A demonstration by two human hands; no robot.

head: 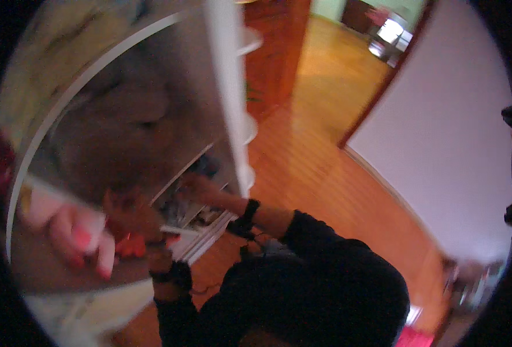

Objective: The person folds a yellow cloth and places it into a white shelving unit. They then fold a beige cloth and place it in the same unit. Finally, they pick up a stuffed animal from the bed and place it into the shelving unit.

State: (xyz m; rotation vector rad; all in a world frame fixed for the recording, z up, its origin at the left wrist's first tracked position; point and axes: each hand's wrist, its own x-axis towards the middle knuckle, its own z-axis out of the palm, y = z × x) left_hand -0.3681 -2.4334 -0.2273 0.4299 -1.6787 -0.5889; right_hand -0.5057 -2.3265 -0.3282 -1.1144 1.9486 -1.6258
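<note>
My left hand (151, 227), blurred, is at a bright orange-red item (130, 246) inside an open white-edged cabinet (224, 78). Whether its fingers grip that item cannot be made out. Just left of it lies a pale pink soft toy (92, 230) with red-pink parts. My right hand (197, 187) reaches into an open compartment (181, 175) that holds dark and grey small things (173, 210). Blur hides its fingertips and anything in them. Both wrists wear black straps, and a thin cable runs near them.
Rounded white shelves (251, 129) stick out from the cabinet's side. Behind stands a reddish-brown wooden door (271, 56). A wooden floor (308, 182) runs to a doorway, beside a pale wall (429, 130). Blurred objects (472, 282) stand at the lower right.
</note>
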